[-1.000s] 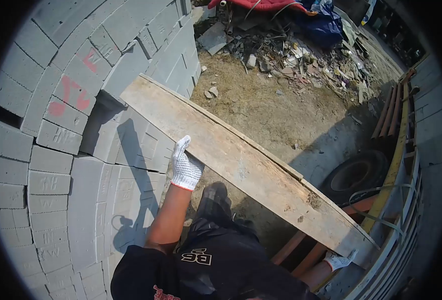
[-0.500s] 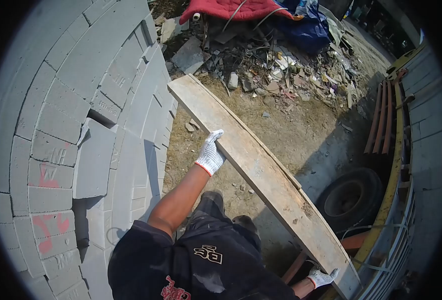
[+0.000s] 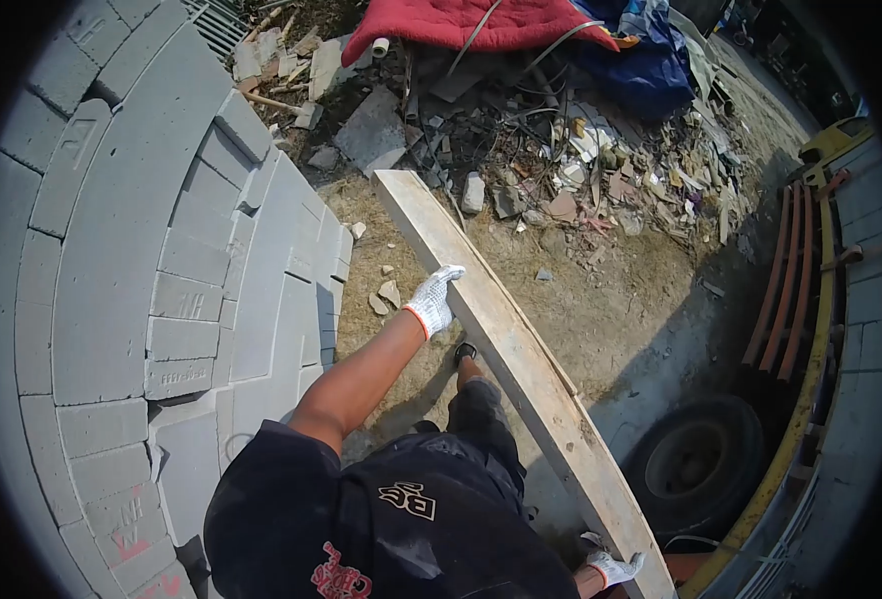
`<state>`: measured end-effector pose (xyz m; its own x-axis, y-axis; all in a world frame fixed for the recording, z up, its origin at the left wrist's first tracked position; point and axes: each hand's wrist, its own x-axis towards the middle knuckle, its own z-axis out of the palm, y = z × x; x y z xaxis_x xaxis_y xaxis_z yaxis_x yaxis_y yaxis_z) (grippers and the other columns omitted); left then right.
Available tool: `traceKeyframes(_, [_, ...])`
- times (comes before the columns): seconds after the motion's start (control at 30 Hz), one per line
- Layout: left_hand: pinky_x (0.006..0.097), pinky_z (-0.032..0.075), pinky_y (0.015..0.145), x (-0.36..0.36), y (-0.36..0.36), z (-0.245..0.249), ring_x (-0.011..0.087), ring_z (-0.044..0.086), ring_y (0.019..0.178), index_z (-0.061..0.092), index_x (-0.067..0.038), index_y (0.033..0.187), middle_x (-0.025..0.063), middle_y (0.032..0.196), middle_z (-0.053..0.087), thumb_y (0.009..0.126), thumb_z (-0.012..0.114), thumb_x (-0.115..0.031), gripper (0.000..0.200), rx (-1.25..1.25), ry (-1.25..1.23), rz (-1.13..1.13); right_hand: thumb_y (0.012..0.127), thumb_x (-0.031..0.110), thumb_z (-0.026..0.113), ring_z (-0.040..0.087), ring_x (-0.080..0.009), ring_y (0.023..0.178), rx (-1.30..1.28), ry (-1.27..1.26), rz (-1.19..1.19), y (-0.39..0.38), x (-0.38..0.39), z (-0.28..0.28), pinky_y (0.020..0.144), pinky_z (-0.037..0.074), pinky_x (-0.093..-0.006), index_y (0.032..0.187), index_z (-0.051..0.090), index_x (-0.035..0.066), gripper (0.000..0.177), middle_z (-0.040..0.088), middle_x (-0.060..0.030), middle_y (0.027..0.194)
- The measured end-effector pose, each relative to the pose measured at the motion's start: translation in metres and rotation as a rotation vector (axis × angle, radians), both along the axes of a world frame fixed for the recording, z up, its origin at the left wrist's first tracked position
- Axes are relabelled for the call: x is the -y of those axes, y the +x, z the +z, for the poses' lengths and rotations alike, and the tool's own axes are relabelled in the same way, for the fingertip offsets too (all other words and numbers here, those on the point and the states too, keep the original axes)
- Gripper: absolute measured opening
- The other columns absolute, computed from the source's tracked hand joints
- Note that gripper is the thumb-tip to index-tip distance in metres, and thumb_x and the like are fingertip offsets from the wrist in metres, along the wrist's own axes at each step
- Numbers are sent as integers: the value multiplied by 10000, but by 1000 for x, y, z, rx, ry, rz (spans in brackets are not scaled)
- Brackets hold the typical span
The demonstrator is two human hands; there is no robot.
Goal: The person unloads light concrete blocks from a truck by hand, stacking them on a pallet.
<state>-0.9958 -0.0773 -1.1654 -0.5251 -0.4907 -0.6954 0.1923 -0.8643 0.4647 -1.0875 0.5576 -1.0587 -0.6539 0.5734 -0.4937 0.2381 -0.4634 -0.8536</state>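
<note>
— Outdoors, on dry dirt. To the left, a grey block stack. At the far end, rubble under a red cloth and a blue tarp.

— And on the right?

— A tyre in shadow, a yellow rail curving past it, rusty bars lying along that rail.

— Hands?

— Both gloved in white knit, both on the plank. Left hand roughly a third of the way down from the far end, fingers curled over the plank's left edge, closed on it. Right hand at the near end, low in the view, fingers bent up against the same edge. Gripping there too, though partly cut off by the frame.

— Lie of the plank?

— Long and pale, broad face up, running from bottom right up towards the rubble. Near end raised beside the body. Far end just beside the heap; whether resting on the ground there, impossible to tell.

— Edges, room?

— Left edge well apart from the block stack, with open dirt and a few stone chips between. Right edge near the tyre at the low end, bare dirt beside it farther up. A leg and a shoe just beside the left edge, about midway along.
</note>
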Motion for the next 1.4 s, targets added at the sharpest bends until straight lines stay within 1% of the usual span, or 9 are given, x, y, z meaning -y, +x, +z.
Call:
traceKeyframes(0.07, [421,471,1067,27,-16,-8,270,466,1301,429,-99,1424,106,1451,453,1044,357,-266,421,128,-9,-94,843,446,659,590,-360,1168,65,8,24,-29,38,-9,973,447,-520,1322,575,37,635,625,-149,1304])
traceKeyframes(0.23, [504,311,1155,109,-31,-17,285,297,1456,430,-140,1477,122,1594,340,977,533,-388,567,373,-59,-116,845,436,652,591,-364,1169,258,-13,94,-77,135,-35,979,446,-520,1324,572,34,631,632,-147,1298])
traceKeyframes(0.4, [547,346,1119,203,-33,-34,333,352,1427,511,-114,1424,130,1571,384,861,694,-363,643,509,55,49,855,424,605,614,-370,1123,388,-119,329,-135,206,-101,949,468,-532,1310,577,33,601,639,-142,1285])
traceKeyframes(0.6, [515,399,1085,301,-4,-51,315,448,1357,512,-102,1422,134,1536,432,858,709,-338,642,538,-238,-45,888,395,547,629,-349,1101,480,-269,430,-169,338,-148,904,501,-525,1317,573,52,550,638,-130,1285])
traceKeyframes(0.73, [460,351,1111,376,12,-22,276,430,1352,560,-140,1371,89,1533,438,832,712,-347,596,526,-16,225,911,392,530,572,-355,1226,453,-394,457,-163,430,-149,1026,437,-564,1345,551,77,536,599,-131,1353])
traceKeyframes(0.87, [481,335,1114,469,70,-73,296,429,1338,542,-143,1364,107,1463,473,791,704,-315,620,410,-44,305,915,366,559,585,-388,1187,515,-418,381,-167,535,-134,1047,436,-564,1355,538,69,531,606,-161,1335])
traceKeyframes(0.97, [496,367,1094,511,68,-35,316,463,1291,476,-139,1402,123,1416,493,787,693,-321,677,430,67,342,907,348,588,594,-405,1147,492,-446,358,-181,609,-129,1034,442,-570,1316,522,50,511,583,-187,1328])
traceKeyframes(1.33, [548,401,1086,523,95,-32,357,500,1277,505,-140,1368,128,1396,535,803,676,-390,640,693,114,518,804,173,717,648,-352,918,546,-290,359,-279,736,-175,830,555,-490,1102,628,-7,359,641,-164,1075])
traceKeyframes(1.4, [559,390,1098,517,91,-34,363,508,1276,509,-122,1373,135,1388,553,807,670,-395,649,520,184,514,784,156,735,649,-346,886,574,-245,378,-308,752,-174,796,559,-485,1079,645,-12,351,644,-168,1057])
